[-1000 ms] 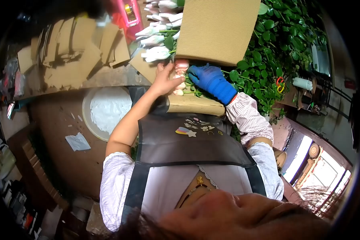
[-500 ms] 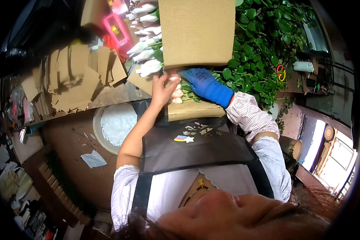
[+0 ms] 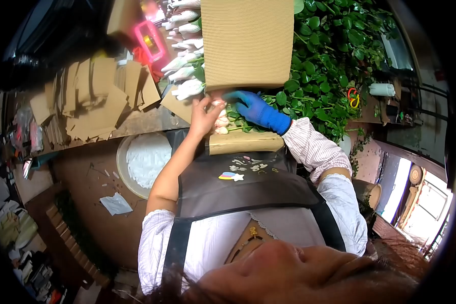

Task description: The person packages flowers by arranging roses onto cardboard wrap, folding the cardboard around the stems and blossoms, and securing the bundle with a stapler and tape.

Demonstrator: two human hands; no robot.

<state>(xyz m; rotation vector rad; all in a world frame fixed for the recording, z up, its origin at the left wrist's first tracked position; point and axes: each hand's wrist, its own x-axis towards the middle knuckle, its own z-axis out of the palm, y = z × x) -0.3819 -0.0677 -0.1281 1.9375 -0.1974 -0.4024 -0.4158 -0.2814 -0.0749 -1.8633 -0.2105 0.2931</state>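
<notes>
My bare left hand (image 3: 202, 115) is at the left end of a row of pale pink roses (image 3: 221, 122). Its fingers are bent, with the fingertips closed on a rose head. My right hand (image 3: 258, 110), in a blue knitted glove, is just right of the flower heads, above the green stems. Its fingers reach left and are apart, with nothing visible in them. The roses lie on a sheet of corrugated cardboard (image 3: 245, 143) whose near edge curls at my apron. A larger corrugated cardboard piece (image 3: 248, 45) rises right behind both hands.
White-wrapped flower heads (image 3: 183, 63) stick out left of the large cardboard; leafy stems (image 3: 319, 76) spread right. Cut cardboard pieces (image 3: 99, 101) cover the table's left. A pink tape dispenser (image 3: 150, 41) stands behind. Yellow-and-red-handled scissors (image 3: 353, 96) lie right. A white tub (image 3: 147, 162) is below left.
My right hand has drawn slightly back from the cardboard edge, and its fingers show farther apart. My left hand stays at the rose heads. The whole view has shifted a little.
</notes>
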